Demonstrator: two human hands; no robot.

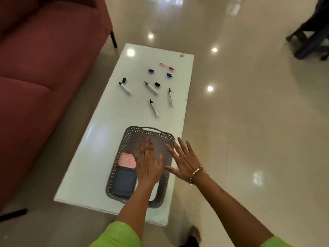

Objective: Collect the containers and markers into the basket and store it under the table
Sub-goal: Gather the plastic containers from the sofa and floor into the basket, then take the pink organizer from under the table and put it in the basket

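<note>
Grip is none now: left hand (148, 163) and right hand (185, 163) are flat w/ fingers spread, holding nothing, above the grey basket (151, 130). Pink container (126, 160) and blue container (123, 181) lie inside at its left side, leaving room; perhaps a white one sits under the left wrist. Uncapped markers (154, 108) and loose caps (151, 70) lie on the table (106, 139) beyond, probably next.

Grey basket (114, 175) holds pink container (125, 160) and blue container (123, 181); 4 uncapped markers (151, 87) lie scattered beyond.
</note>
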